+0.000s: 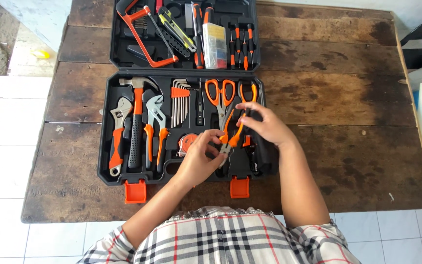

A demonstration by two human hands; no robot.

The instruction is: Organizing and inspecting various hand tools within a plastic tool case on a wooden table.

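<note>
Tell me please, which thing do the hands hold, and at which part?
Orange-handled pliers, held over the open tool case. The right hand grips the handles; the left hand pinches the metal jaw end.

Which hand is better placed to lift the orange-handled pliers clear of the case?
Probably the right hand: it grips the pliers by their orange handles, while the left hand only pinches the metal nose over the tool case.
</note>
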